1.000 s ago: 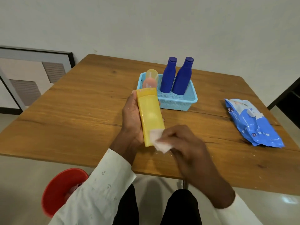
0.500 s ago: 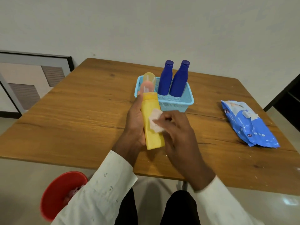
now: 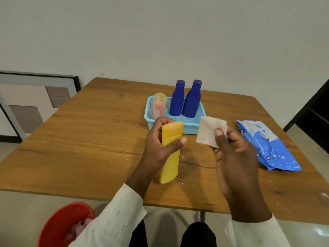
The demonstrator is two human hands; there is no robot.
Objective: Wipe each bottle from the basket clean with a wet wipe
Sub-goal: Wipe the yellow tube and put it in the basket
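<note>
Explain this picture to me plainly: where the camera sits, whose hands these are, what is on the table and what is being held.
The camera sits on a person's head, looking down at their own hands. The left hand grips a yellow bottle; the right hand pinches a wet wipe, held clear of the bottle. On the wooden table stands a light blue basket with two dark blue bottles upright and two pale bottles. A blue pack of wipes lies to the right. A red bin sits on the floor.

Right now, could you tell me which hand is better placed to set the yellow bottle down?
Left. The left hand already grips the yellow bottle; the right hand pinches the wipe.
</note>
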